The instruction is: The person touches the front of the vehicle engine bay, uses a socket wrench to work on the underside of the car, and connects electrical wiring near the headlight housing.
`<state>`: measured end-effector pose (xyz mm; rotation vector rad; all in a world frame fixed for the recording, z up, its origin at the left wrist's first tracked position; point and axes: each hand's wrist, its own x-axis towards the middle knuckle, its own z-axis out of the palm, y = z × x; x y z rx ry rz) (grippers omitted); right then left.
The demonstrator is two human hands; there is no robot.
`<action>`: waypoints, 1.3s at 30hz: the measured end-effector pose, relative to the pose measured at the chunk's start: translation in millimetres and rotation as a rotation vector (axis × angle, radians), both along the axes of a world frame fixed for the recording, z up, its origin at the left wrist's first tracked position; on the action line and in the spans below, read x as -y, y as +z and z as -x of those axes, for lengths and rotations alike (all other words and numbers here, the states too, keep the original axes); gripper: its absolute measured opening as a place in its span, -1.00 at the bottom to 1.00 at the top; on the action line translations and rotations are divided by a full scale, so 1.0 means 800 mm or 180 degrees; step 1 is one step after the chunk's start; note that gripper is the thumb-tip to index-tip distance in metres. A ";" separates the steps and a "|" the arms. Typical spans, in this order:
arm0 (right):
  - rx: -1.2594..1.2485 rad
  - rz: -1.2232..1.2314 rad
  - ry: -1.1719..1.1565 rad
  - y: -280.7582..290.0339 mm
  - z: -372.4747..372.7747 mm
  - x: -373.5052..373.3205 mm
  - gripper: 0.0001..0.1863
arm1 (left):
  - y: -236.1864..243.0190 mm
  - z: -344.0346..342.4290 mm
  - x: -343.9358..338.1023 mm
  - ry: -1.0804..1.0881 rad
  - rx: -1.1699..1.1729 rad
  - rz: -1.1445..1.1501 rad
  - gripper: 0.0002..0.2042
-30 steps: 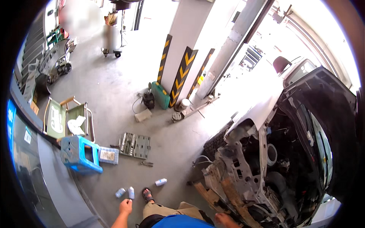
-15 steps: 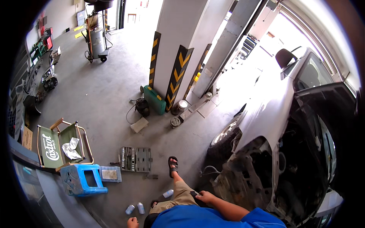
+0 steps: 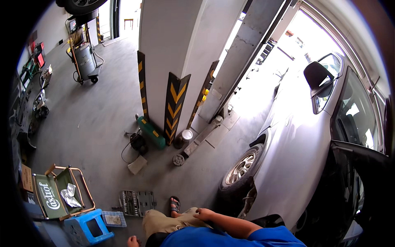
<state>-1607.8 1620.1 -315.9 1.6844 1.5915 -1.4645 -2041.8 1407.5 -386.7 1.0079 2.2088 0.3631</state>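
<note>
Landmark: tool case (image 3: 146, 203), unfolded flat on the floor (image 3: 103, 144), with rows of sockets (image 3: 130, 202) in its left half. Left hand (image 3: 133, 241): on the near side of the tool case, at the lower frame edge, fingers curled; whether it grasps anything cannot be told. Right hand (image 3: 203, 214): to the right of the tool case, touching the tan shorts (image 3: 158, 224) — fingers bent, palm hidden, grasp not determinable. Plastic box (image 3: 122, 220): just left of the tool case; blue stool (image 3: 78, 226): farther left. Car (image 3: 288, 173): right of the tool case, front wheel (image 3: 240, 168) fitted. Progress, as judged: tool case laid out, neither hand on it — further completed or outstanding steps cannot be read from this view
</note>
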 end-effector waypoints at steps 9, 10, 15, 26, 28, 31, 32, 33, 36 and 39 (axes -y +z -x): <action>0.0154 0.0183 -0.1397 0.000 -0.115 0.006 -0.36 | 0.012 -0.058 -0.321 0.0582 0.1521 0.0123 -0.81; 0.0167 0.0225 -0.1574 -0.001 -0.118 0.011 -0.35 | 0.007 -0.066 -0.349 0.0477 0.1538 0.0204 -0.81; 0.0046 -0.0024 -0.1708 -0.072 -0.147 0.044 -0.35 | 0.042 -0.117 -0.485 -0.0136 0.1392 0.0284 -0.81; 0.0131 -0.0031 -0.3293 0.042 -0.078 -0.047 -0.45 | -0.070 -0.134 -0.660 -0.0808 0.1640 0.0899 -0.75; -0.0018 -0.0231 -0.3671 0.019 -0.051 -0.016 -0.46 | -0.079 -0.125 -0.685 -0.1207 0.1279 0.1146 -0.72; 0.0291 -0.0109 -0.4429 0.059 0.006 0.006 -0.47 | -0.092 -0.129 -0.739 -0.1738 0.0876 0.1455 -0.70; 0.0427 -0.0019 -0.4723 0.072 0.028 0.015 -0.48 | -0.098 -0.139 -0.750 -0.1986 0.0701 0.1425 -0.70; 0.0240 -0.0082 -0.5267 0.049 0.048 0.048 -0.48 | -0.107 -0.151 -0.767 -0.2295 0.0522 0.1377 -0.71; 0.0354 0.0149 -0.5850 -0.034 0.107 0.132 -0.41 | -0.109 -0.216 -0.830 -0.3133 0.0638 0.1445 -0.78; 0.0532 0.0172 -0.6127 -0.089 0.151 0.151 -0.48 | -0.104 -0.290 -0.852 -0.3127 0.1248 0.1549 -0.72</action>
